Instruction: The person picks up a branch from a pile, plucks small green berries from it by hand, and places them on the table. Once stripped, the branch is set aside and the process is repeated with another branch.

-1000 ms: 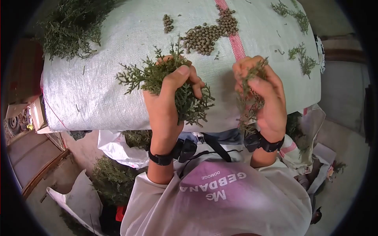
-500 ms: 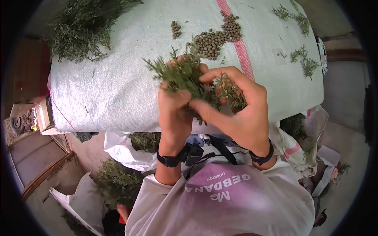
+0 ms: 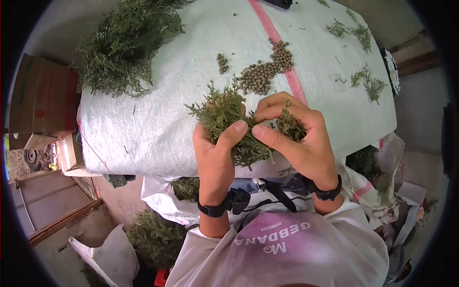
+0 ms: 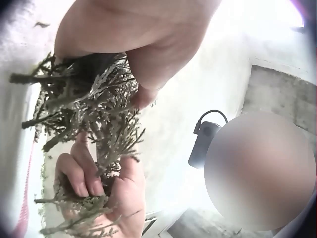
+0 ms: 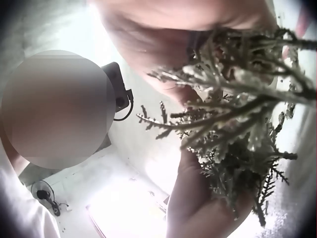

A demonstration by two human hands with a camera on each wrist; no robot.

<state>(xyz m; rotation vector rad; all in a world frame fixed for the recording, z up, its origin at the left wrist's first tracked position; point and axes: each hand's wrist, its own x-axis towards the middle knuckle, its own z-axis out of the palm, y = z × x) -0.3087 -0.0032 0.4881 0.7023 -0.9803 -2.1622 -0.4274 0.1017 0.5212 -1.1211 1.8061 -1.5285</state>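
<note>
Over the near edge of a white woven sack (image 3: 158, 129), my left hand (image 3: 213, 160) grips a bunch of scaly green conifer sprigs (image 3: 221, 115). My right hand (image 3: 313, 148) meets it from the other side, thumb and fingertips pinching at the bunch. Smaller sprigs (image 3: 290, 125) are tucked in the right palm. Both thumbs nearly touch in the head view. In the left wrist view, cut stems stick out of the bunch (image 4: 89, 99) toward the left. Foliage hides most of the right fingertips in the right wrist view.
Beyond the hands lies a pile of small round brown cones (image 3: 258, 79), beside the sack's red stripe (image 3: 296, 88). A larger heap of greenery (image 3: 124, 43) covers the far left. Loose sprigs (image 3: 373, 88) lie at right. Cardboard boxes (image 3: 45, 91) stand left; greenery (image 3: 155, 239) fills floor space below.
My right hand has come leftward from apart to meet the bunch in my left hand, its fingers now at the sprigs. The head view has shifted, showing more of the sack's far side.
</note>
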